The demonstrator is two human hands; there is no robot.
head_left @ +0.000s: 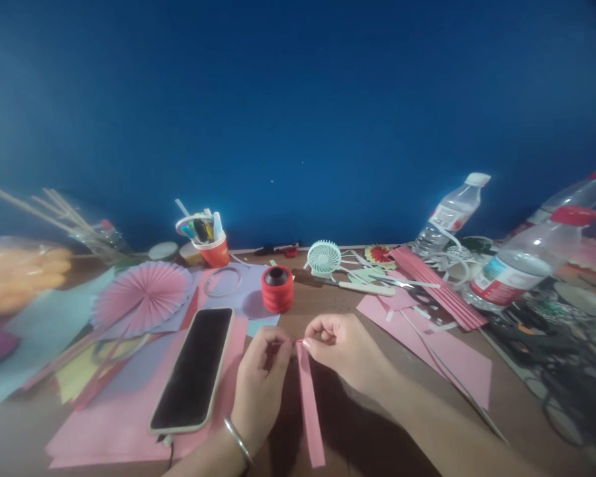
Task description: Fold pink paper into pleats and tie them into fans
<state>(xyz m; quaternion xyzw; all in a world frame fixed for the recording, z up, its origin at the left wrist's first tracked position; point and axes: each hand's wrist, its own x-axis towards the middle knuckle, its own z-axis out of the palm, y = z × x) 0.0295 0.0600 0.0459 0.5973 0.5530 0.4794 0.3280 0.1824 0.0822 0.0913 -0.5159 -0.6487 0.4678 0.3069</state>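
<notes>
My left hand [265,368] and my right hand [345,344] meet at the middle of the table's front, both with fingers pinched closed. A short bit of thin red thread [298,341] shows between their fingertips. It lies across the top end of a narrow pink paper strip [308,404], which looks folded and hangs down toward me. Whether the thread is knotted cannot be seen. Just beyond my hands stands a red spool of thread [277,291] with a dark hollow core.
Left of my hands, a phone [193,371] lies on pink paper [104,424], near a pleated pink paper rosette [143,298]. Behind are a red cup of pens [213,252] and a small green fan [324,258]. Pink sheets [457,361] and plastic bottles [521,265] stand or lie rightward.
</notes>
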